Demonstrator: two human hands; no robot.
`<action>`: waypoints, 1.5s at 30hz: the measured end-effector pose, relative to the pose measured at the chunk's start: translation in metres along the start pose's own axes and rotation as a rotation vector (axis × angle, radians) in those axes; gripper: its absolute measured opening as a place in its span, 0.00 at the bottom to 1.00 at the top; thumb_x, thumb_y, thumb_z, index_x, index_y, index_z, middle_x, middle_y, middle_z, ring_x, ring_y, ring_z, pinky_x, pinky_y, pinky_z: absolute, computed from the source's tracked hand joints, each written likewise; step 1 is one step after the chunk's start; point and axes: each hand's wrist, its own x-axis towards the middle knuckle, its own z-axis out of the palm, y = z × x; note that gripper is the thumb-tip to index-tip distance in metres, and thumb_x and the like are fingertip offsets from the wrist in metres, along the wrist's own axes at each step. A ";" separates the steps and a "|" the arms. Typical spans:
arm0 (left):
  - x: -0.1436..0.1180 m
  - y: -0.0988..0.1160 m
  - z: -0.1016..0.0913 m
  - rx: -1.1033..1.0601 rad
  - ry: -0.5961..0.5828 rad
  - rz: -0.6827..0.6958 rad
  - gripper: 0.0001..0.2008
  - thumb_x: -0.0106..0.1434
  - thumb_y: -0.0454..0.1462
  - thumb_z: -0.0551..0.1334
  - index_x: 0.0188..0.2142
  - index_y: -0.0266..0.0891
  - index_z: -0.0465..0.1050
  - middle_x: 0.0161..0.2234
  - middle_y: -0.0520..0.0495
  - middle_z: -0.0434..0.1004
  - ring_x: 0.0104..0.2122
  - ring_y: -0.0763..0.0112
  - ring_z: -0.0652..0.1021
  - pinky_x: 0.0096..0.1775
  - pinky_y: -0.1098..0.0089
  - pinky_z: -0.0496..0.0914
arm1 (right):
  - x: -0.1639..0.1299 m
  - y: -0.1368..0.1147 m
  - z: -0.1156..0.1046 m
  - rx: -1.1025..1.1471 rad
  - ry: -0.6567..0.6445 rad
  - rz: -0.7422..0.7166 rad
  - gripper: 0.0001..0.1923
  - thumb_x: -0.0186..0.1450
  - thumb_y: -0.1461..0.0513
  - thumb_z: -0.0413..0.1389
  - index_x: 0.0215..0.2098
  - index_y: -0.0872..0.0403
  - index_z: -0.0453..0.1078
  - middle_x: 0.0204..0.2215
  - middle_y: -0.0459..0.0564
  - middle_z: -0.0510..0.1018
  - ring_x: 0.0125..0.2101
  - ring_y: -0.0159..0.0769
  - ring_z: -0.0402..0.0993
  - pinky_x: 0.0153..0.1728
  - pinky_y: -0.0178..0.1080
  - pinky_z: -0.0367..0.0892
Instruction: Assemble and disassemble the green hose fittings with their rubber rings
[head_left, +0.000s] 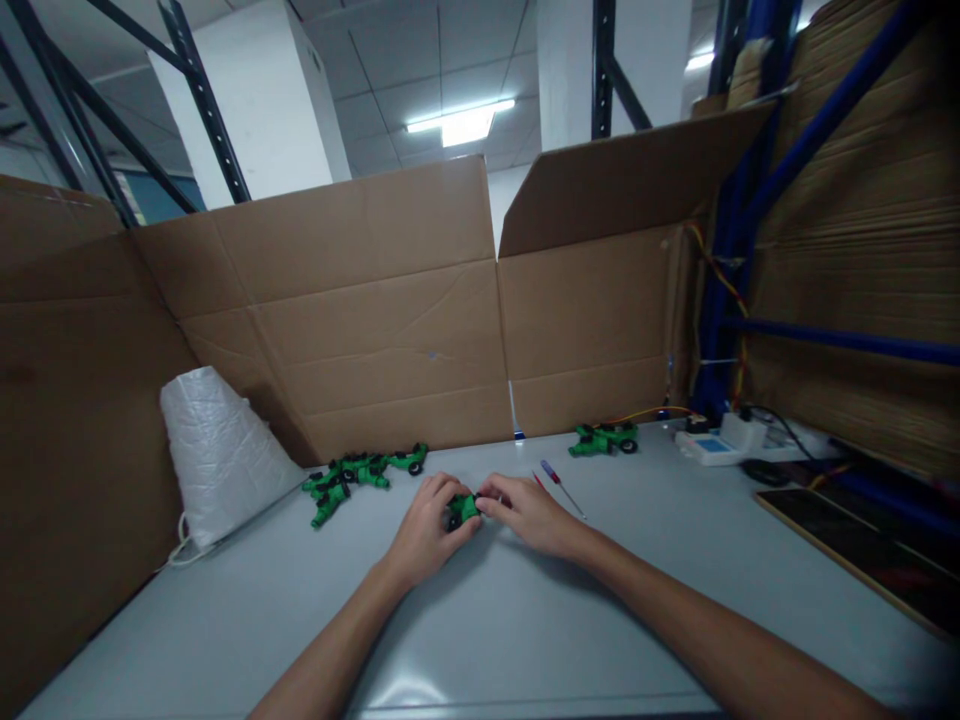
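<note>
A small green toy vehicle (463, 507) with black wheels is between my two hands, just above or on the grey table. My left hand (429, 525) is closed round its left side, fingers over the top and thumb along the near side. On its right end, beside a small dark part, the fingertips of my right hand (529, 512) are pinched. The fingers cover much of the toy. To the right of my right hand lies a screwdriver (552, 474) with a blue and red handle, and next to it a thin red item (538, 481), partly hidden by the hand.
Several green toy vehicles (369, 470) cluster at back left, more (604, 439) at back right. A white wrapped bundle (221, 455) stands left. Cardboard walls (375, 340) enclose the table (480, 650). A power strip (712, 447), cables and a dark flat panel (862, 550) lie right.
</note>
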 end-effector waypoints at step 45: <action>0.001 -0.012 0.003 -0.041 -0.002 -0.009 0.12 0.69 0.46 0.66 0.47 0.43 0.77 0.46 0.43 0.75 0.48 0.58 0.75 0.52 0.60 0.70 | -0.002 -0.001 0.002 -0.144 -0.034 0.051 0.09 0.72 0.57 0.59 0.47 0.52 0.75 0.31 0.46 0.81 0.31 0.36 0.75 0.33 0.34 0.58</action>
